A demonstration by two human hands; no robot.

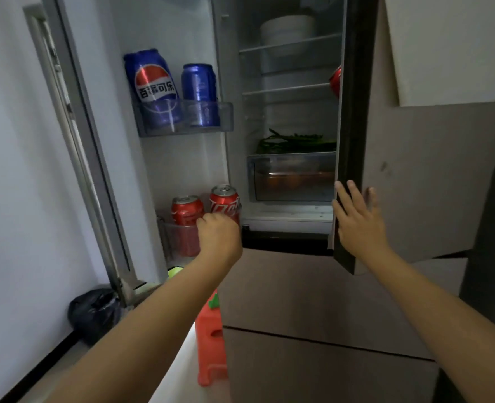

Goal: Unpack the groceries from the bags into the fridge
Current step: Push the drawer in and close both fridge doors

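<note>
- My left hand is curled round the front of a red Coca-Cola can that stands in the lower door bin; the fingers themselves are hidden behind my knuckles, so I judge the hold from the curl alone.
- A second red Coca-Cola can stands just to the left of those fingers, close beside the first. If I set my can down crooked, it could knock its neighbour or tip against the bin's rim.
- My right hand lies flat against the edge of the right fridge door, fingers straight and spread, clamped on nothing. If that push slackens, the door could swing in on my arm.
- Up and left of my left fingers, the upper door bin holds two blue cans. The larger Pepsi can shows the red, white and blue globe with Chinese characters 百事可乐; the smaller blue can has print too small to read.
- Further right, inside, there are white bowls, green vegetables above a clear drawer, and a red can peeping past the door edge.
</note>
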